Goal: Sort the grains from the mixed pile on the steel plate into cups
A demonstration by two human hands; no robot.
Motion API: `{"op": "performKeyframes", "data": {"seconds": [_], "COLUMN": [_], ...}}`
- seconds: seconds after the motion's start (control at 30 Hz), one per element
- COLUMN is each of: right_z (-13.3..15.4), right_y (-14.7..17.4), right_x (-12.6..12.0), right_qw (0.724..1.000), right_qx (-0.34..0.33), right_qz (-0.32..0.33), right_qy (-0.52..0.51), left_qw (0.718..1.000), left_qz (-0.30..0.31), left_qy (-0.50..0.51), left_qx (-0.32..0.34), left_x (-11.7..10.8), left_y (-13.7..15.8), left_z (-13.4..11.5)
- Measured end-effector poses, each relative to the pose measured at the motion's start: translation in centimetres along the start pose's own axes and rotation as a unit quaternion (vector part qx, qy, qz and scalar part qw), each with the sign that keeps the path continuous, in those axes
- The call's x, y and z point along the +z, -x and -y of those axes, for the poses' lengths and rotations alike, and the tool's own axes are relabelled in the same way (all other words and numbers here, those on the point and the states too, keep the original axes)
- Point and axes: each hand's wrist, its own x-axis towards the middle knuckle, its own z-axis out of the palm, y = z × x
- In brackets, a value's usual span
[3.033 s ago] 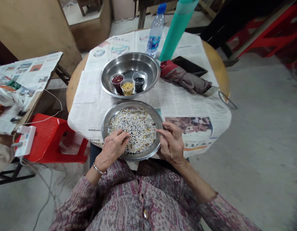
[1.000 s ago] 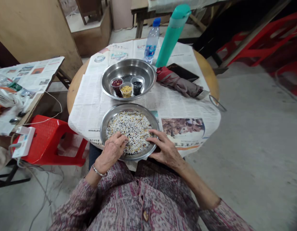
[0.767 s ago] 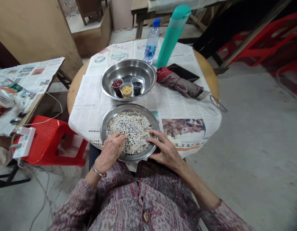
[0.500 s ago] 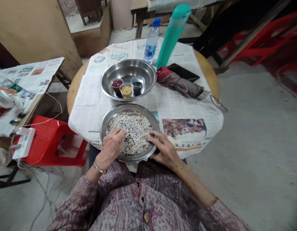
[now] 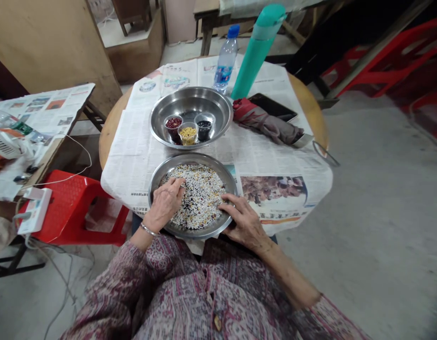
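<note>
Underneath, newspaper covers a round table.

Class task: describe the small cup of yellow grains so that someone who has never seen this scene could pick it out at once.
Start at the round table spread with newspaper. The farther steel bowl holds three small cups in a row. The cup of yellow grains is the middle one, between a red-filled cup and a black-filled cup.
</note>
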Motion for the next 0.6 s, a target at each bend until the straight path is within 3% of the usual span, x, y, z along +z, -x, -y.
{"op": "performKeyframes", "data": {"seconds": [0.13,0.33,0.6], "right_z": [0.0,0.1,0.0], "right_y": [-0.1,-0.1,0.0], "right_x": [-0.2,-0.2,0.1], "right_qw": [1.000,1.000,1.000], "right_qx": [0.004,0.013,0.013], "right_qz": [0.001,0.001,-0.007], "right_qy": [-0.013,-0.024,-0.022], "left_qw": [0.999,0.999,0.999], "left_qz": [0.036,0.042,0.025], "left_qy": [-0.012,-0.010,0.013], "left_qx": [-0.013,-0.026,0.028], "left_x": [-0.2,-0.1,0.4], "left_y": [-0.6,-1.3,-0.6], "left_z": [-0.1,0.3,0.4]}}
